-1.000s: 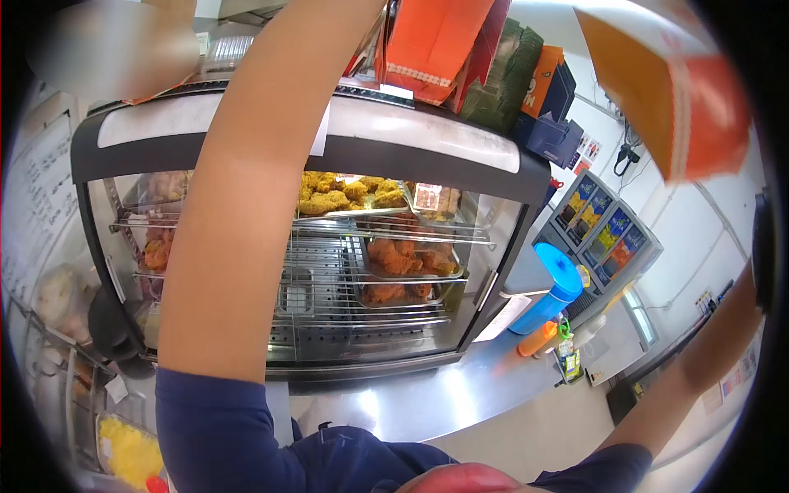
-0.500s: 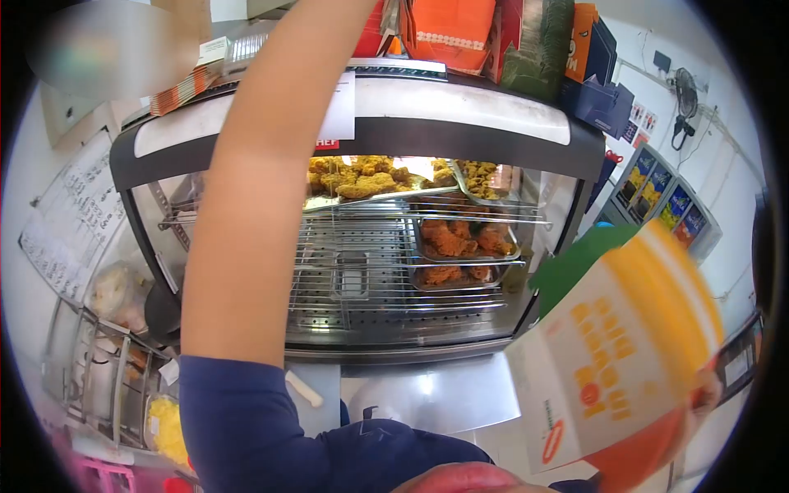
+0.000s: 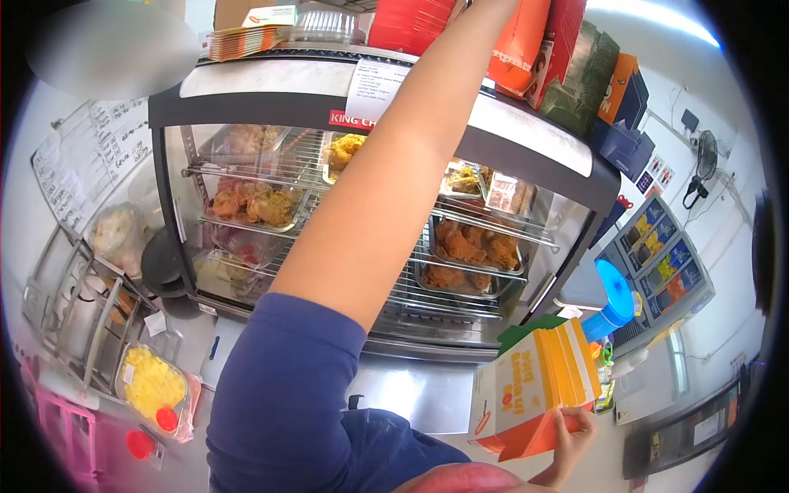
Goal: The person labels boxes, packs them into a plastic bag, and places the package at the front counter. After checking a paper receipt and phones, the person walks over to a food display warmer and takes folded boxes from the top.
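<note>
My right hand (image 3: 571, 431), at the lower right, grips the edge of a stack of folded cardboard food boxes (image 3: 526, 386). The boxes are white, yellow and orange with a green flap, and several layered edges show. My left arm stretches up across the middle, over the front of a glass food warmer (image 3: 526, 123). Its hand lies past the top edge, near red and orange packaging (image 3: 518, 53) on the warmer's top. Inside the warmer, fried chicken (image 3: 468, 242) sits in trays on wire racks, partly hidden by my arm.
A flat stack of cartons (image 3: 242, 43) and clear plastic lids (image 3: 325, 25) lie on the warmer's top left. At the left stand a metal rack (image 3: 90, 304) and a tub of yellow food (image 3: 152, 382). A blue-lidded container (image 3: 612, 300) is at the right.
My left arm has swung right and further up. The boxes in my right hand have moved lower and away from my face. The view has shifted, showing more of the warmer's left side.
</note>
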{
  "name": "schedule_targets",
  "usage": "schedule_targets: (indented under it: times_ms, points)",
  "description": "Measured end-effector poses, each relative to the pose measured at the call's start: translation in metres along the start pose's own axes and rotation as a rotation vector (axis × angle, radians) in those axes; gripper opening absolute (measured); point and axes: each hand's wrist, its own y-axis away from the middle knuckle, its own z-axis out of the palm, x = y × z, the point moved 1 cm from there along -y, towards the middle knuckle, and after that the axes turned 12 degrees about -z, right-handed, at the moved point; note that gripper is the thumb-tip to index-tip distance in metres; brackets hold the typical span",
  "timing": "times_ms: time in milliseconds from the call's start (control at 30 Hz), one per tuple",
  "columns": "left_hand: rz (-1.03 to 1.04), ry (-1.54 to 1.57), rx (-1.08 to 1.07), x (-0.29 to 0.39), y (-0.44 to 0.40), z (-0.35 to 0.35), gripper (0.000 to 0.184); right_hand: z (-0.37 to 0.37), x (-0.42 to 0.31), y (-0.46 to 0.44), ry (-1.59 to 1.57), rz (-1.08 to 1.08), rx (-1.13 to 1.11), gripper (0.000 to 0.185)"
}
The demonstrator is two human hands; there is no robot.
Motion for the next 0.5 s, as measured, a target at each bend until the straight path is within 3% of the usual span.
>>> schedule_targets:
  times_ms: [500]
  points:
    - [-0.064, -0.089, -0.077, -0.032, 0.021, 0.000, 0.036, 0.016, 0.000, 0.023, -0.083, 0.092, 0.106, 0.011]
